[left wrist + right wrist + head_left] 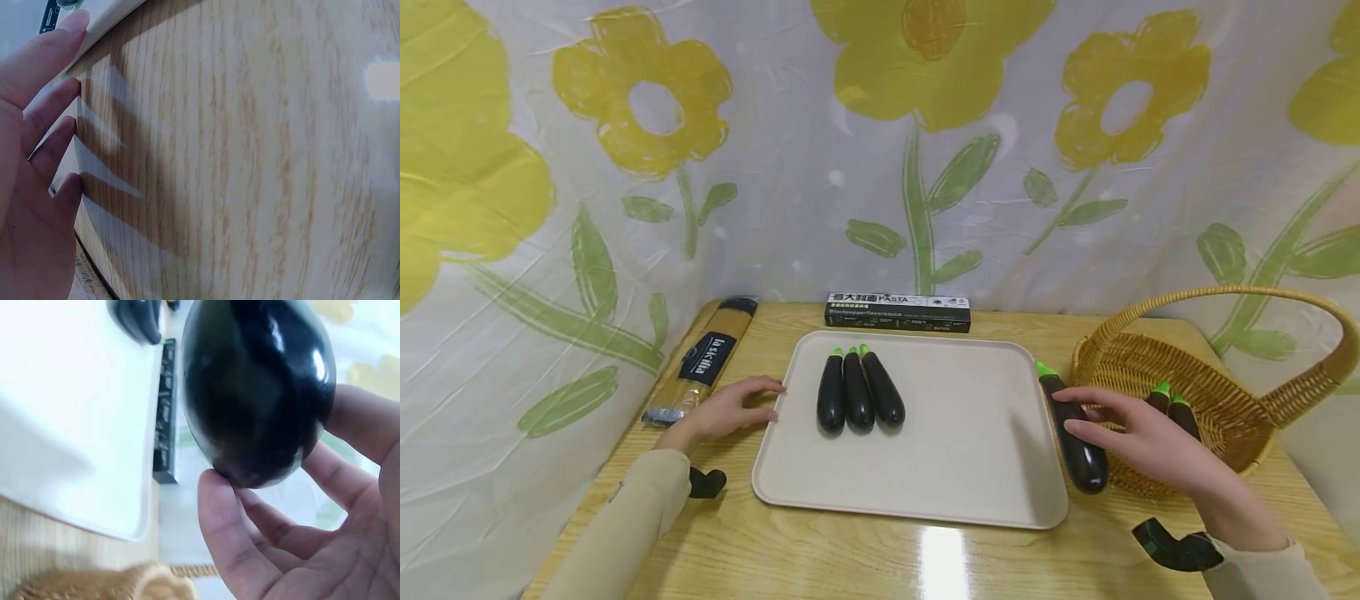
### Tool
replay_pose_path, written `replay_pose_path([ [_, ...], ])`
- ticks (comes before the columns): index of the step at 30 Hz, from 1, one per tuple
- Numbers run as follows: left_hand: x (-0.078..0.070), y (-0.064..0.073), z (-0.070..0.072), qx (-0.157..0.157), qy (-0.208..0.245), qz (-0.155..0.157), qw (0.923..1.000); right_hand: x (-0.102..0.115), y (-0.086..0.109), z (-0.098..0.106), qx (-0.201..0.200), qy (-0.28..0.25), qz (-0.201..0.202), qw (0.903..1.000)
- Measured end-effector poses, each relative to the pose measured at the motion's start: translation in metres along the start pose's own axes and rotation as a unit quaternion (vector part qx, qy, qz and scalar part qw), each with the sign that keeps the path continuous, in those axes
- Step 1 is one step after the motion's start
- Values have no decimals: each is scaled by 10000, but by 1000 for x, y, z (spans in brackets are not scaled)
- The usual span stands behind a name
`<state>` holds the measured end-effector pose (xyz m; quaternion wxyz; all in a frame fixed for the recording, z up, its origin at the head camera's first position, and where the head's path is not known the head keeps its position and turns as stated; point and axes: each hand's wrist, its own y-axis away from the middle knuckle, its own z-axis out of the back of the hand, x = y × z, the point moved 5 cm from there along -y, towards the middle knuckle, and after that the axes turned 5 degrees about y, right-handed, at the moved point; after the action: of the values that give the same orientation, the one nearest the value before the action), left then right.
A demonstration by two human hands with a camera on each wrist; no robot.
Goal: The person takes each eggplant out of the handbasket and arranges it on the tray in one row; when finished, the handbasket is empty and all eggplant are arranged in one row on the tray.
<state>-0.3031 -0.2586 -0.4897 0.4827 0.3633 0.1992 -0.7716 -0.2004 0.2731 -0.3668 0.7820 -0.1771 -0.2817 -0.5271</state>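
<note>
My right hand (1138,433) grips a dark eggplant (1078,442) with a bright green stem, over the gap between the tray's right rim and the wicker basket. In the right wrist view the fingers and thumb stand around the sides of the glossy eggplant (256,394). On the white tray (970,433), three eggplants (859,396) lie side by side toward the left, stems pointing away. My left hand (730,408) is at the tray's left rim, its fingertips right at the edge. The left wrist view shows its fingers loosely extended, holding nothing.
Two more eggplants (1183,415) are in the handled wicker basket (1232,375) on the right. A black pasta box (897,313) stands behind the tray. A packet of spaghetti (703,362) lies at the left, near the flower-printed curtain (775,208) around the wooden table (820,550).
</note>
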Motion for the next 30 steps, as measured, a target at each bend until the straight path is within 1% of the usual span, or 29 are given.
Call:
replay_pose_path([
  [5,2,-1,0,12,33,-1,10000,0,-16,-13,128,-535,-88,9984],
  [9,3,-1,0,21,48,-17,10000,0,-26,-24,275,-999,-194,9944],
  [14,2,-2,0,-5,34,-118,9999,0,-39,-34,72,-853,-354,9957],
  [16,2,-2,0,-14,15,-162,9999,2,-44,-38,-13,-755,-302,9967],
  [22,1,-2,-1,2,35,-150,9999,4,-64,-54,-93,-793,-47,9968],
  [27,0,-1,-1,-11,36,-157,9999,2,-82,-71,-135,-1041,16,9945],
  [30,0,-1,-1,-3,25,-171,9998,2,-92,-83,-67,-1295,-22,9916],
])
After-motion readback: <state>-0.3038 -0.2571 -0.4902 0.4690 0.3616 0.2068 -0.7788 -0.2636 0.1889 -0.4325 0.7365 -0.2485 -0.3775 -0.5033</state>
